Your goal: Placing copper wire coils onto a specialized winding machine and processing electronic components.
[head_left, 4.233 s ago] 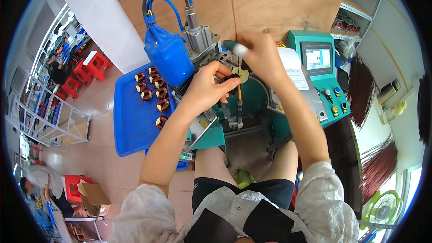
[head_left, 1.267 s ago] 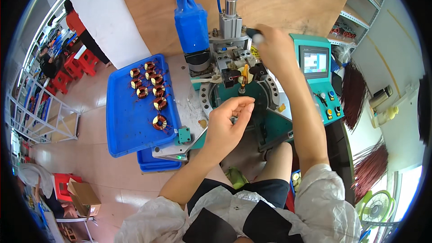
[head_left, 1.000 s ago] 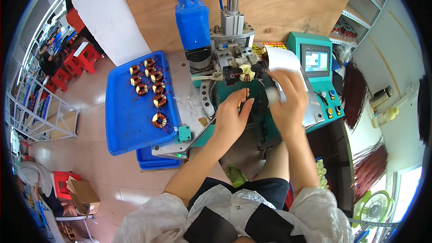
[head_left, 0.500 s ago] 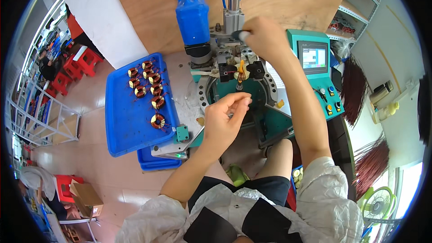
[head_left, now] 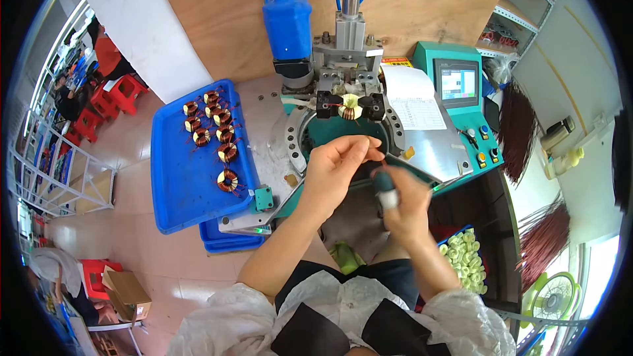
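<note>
A ring coil with a cream core and copper winding [head_left: 349, 107] sits between the black jaws of the machine's clamp [head_left: 374, 107]. Just below it, nearer to me, my left hand [head_left: 335, 170] is closed, thumb and fingertips pressed together; what they pinch is too small to make out. My right hand [head_left: 407, 207], smeared by motion, is curled close by on the right. A dark green and white piece [head_left: 388, 191] shows at its thumb side; whether handle or finger cover I cannot tell. A thin reddish strand [head_left: 384, 163] shows between the hands.
A blue tray [head_left: 178, 191] with several wound ring coils [head_left: 227, 180] stands left of the machine. The green control box [head_left: 458, 86] and a printed sheet [head_left: 415, 102] are at right. Below them sits a bin of pale rings [head_left: 465, 257]. Bundles of dark red wire [head_left: 517, 132] hang farther right.
My right hand has come down from above the clamp to beside my left hand. The left hand stays below the clamp, still pinched. The coil in the clamp now shows its ring shape.
</note>
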### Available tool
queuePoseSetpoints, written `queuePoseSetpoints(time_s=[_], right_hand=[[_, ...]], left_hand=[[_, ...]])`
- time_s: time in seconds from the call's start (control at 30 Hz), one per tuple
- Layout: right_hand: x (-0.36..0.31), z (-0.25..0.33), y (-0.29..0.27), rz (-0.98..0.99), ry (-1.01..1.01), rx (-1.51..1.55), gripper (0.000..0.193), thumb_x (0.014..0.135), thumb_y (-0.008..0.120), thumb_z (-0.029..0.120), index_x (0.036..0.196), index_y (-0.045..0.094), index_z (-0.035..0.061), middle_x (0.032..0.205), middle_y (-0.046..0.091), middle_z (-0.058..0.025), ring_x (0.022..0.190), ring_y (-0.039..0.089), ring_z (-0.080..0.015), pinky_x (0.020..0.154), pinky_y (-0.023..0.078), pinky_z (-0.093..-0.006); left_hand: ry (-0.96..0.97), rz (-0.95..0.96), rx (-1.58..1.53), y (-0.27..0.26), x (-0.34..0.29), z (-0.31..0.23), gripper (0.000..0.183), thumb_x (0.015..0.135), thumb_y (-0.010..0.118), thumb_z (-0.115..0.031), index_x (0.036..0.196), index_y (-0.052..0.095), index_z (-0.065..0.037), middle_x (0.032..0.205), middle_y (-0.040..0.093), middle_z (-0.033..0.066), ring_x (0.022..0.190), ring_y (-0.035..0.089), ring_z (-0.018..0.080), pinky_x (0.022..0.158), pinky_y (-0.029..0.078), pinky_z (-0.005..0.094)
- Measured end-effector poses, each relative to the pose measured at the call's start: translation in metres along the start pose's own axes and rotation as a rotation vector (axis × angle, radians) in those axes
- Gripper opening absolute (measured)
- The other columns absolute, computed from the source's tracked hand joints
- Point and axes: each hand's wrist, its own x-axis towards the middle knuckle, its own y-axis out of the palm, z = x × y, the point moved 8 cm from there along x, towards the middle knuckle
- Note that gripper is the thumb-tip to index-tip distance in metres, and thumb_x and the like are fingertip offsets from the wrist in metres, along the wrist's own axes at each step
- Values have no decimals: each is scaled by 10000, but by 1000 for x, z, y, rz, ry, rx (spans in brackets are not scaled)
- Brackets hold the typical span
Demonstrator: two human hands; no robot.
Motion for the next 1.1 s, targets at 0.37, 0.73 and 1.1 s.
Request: queuePoseSetpoints(time_s=[0.37, 0.73, 1.1], right_hand=[[175, 4, 25, 253, -361, -622, 146, 738, 655, 63, 873, 711, 64, 802, 701, -140, 773, 686, -340, 702, 547, -441], [25, -11, -8, -62, -438, -310, 600, 631, 649, -30, 1218, 692, 89, 1209, 670, -73, 1080, 620, -289, 914, 520, -392], [176, -48, 36, 343, 158, 67, 234, 793, 613, 25, 996, 712, -35, 896, 696, -162, 804, 656, -252, 755, 517, -343]], left_hand=[[267, -292, 766, -11, -7, -13, 265, 931, 647, -71, 1183, 636, 11, 1021, 664, 97, 839, 629, 154, 784, 524, 289], [192, 22, 436, 12, 0, -12, 164, 961, 546, -27, 1074, 649, 30, 1042, 582, 104, 960, 564, 221, 855, 460, 301], [437, -244, 637, -7, -9, -43, 158, 926, 664, -74, 1052, 683, 19, 1016, 692, 119, 849, 660, 156, 784, 520, 269]])
